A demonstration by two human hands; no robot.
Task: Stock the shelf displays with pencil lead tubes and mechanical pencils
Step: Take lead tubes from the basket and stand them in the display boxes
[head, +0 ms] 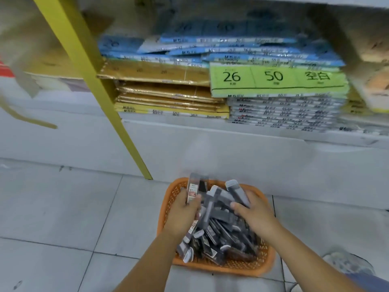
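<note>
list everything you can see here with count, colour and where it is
basket: one, orange, on the floor below the shelf
lead tubes: many, grey and black, piled in the basket
shelf post: one, yellow, slanting left of the basket
blue packs: stack, count unclear, top of the shelf
gold packs: stack, under the blue packs
green pack: one, marked 26 and 50, right on the shelf
white packs: stack, under the green pack
floor: pale grey tiles
left hand: over the basket, holds lead tubes
right hand: over the basket, grips lead tubes
</note>
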